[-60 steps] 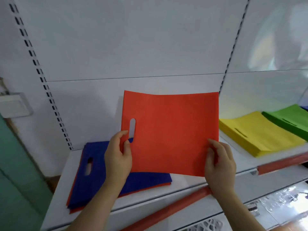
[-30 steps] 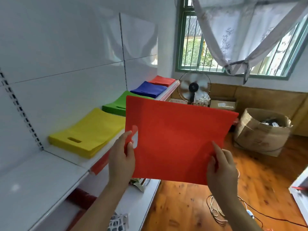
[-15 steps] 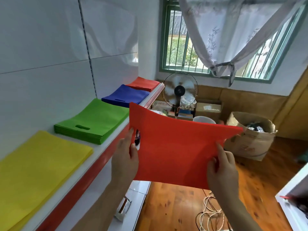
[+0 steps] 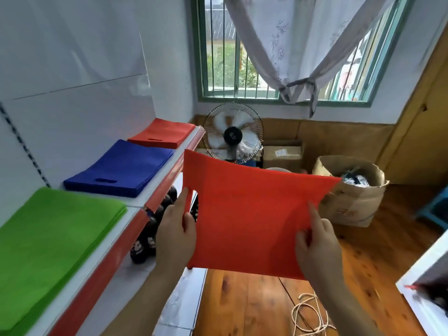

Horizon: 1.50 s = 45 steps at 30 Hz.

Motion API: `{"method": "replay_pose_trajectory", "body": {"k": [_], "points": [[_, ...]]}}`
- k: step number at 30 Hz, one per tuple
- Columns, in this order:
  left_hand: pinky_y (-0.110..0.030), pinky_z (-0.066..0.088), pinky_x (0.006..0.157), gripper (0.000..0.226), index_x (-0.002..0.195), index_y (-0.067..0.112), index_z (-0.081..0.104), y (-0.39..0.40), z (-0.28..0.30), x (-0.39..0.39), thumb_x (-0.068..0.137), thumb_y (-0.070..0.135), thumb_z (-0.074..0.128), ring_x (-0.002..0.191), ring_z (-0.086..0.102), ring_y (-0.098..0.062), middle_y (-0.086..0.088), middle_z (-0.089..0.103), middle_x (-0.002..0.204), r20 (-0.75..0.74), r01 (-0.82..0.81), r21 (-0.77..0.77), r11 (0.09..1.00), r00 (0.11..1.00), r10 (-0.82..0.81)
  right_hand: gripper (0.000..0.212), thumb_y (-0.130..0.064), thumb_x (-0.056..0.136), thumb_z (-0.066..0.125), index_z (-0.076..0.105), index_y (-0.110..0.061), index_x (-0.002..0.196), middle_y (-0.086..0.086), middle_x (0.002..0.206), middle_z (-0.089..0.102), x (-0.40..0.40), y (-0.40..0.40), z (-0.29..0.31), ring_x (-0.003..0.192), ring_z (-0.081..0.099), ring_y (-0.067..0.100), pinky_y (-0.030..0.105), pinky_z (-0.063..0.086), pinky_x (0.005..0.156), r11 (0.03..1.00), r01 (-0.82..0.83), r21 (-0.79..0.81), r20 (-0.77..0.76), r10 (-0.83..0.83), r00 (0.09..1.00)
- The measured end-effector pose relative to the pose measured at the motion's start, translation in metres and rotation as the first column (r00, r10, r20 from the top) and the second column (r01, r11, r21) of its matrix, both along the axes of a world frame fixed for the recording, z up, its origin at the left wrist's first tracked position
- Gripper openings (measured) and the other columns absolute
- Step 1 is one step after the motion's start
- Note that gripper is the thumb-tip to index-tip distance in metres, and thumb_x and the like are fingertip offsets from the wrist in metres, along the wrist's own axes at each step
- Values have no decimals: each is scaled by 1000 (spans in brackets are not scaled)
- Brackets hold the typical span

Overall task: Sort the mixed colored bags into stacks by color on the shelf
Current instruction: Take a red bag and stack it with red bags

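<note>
Red bag (image 4: 247, 214) held up beside the shelf (image 4: 167, 187)
Left hand (image 4: 175, 235) pinches its left edge, right hand (image 4: 317, 248) its lower right corner.

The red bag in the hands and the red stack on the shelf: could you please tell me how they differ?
The red bag is a single sheet held in the air, gripped by the left hand and right hand; the red stack is several bags lying flat on the shelf, untouched. The red bag sags and curves; the red stack lies even. Both share the same red colour.
</note>
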<state>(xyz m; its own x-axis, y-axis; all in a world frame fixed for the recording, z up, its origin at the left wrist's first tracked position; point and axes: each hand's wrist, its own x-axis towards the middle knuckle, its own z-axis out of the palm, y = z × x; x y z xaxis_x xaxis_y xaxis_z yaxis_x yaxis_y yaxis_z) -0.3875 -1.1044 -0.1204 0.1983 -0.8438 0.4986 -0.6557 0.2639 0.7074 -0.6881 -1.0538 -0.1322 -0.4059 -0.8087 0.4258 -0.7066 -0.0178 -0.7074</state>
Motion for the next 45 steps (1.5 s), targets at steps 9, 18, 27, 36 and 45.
{"method": "replay_pose_trajectory", "body": {"k": [9, 18, 27, 36, 45], "points": [[-11, 40, 72, 65, 161, 45, 28, -161, 7, -45, 106, 20, 49, 90, 58, 2, 11, 58, 107, 45, -98, 53, 994, 994, 96, 76, -13, 93, 60, 35, -34, 161, 0, 111, 54, -55, -189, 12, 93, 60, 28, 47, 54, 79, 997, -81, 3, -40, 81, 996], [-20, 47, 78, 62, 160, 45, 32, -301, 1, -19, 106, 20, 47, 95, 59, -3, 9, 62, 118, -16, -222, 72, 972, 974, 224, 78, -7, 92, 60, 36, -30, 162, 0, 99, 48, -25, -378, -2, 86, 54, 26, 32, 38, 72, 973, -228, 17, -100, 229, 968], [-17, 39, 78, 62, 161, 40, 35, -448, 10, 21, 105, 18, 48, 96, 48, 5, 5, 60, 130, -48, -302, 60, 951, 951, 305, 73, -12, 95, 56, 36, -30, 162, 7, 110, 54, 12, -549, 26, 92, 61, 37, 47, 52, 77, 948, -319, -1, -111, 317, 942], [2, 33, 83, 58, 159, 32, 40, -513, 8, 68, 105, 14, 50, 113, 40, 17, 11, 55, 148, -54, -538, 41, 842, 840, 540, 70, -10, 96, 57, 41, -31, 160, 4, 117, 57, 81, -690, 22, 97, 61, 33, 39, 47, 80, 847, -529, -60, -131, 519, 845], [-19, 47, 100, 48, 153, 28, 51, -535, 4, 79, 106, 22, 58, 127, 61, -15, 4, 63, 144, -82, -799, 44, 600, 596, 799, 64, -19, 101, 51, 35, -37, 160, -5, 117, 53, 169, -816, 20, 86, 58, 14, 38, 51, 77, 544, -838, 35, -135, 834, 535]]}}
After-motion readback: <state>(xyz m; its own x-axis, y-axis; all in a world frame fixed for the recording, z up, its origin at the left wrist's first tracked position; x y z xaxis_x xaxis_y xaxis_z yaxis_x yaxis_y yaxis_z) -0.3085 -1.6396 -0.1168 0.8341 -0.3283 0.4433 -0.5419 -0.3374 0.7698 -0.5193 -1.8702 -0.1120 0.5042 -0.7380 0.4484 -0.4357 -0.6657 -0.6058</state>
